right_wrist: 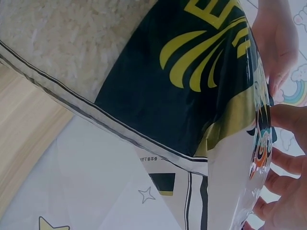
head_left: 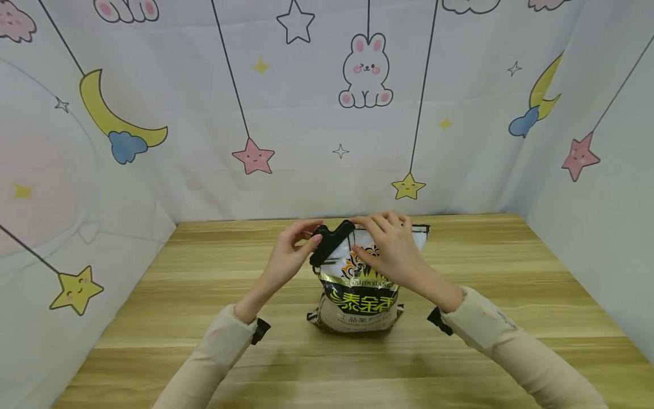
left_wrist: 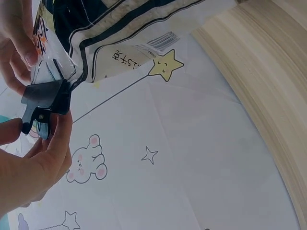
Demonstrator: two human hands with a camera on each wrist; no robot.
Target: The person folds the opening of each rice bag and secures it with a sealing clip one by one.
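Note:
A bag of rice with a printed dark band stands upright on the table. Its top is folded toward the left corner, where a black bag clip sits slantwise. My left hand pinches the clip by its handles between thumb and fingers, as the left wrist view shows with the clip at the bag's edge. With thumb in front and fingers over the top edge, my right hand grips the upper bag. In the right wrist view rice grains show through the bag's clear side, and my right fingers reach along its top.
The wood-grain table extends around the bag. Behind it hangs a white cloth printed with stars, moons and a rabbit, and similar cloth closes both sides. A black strap piece shows at the left sleeve.

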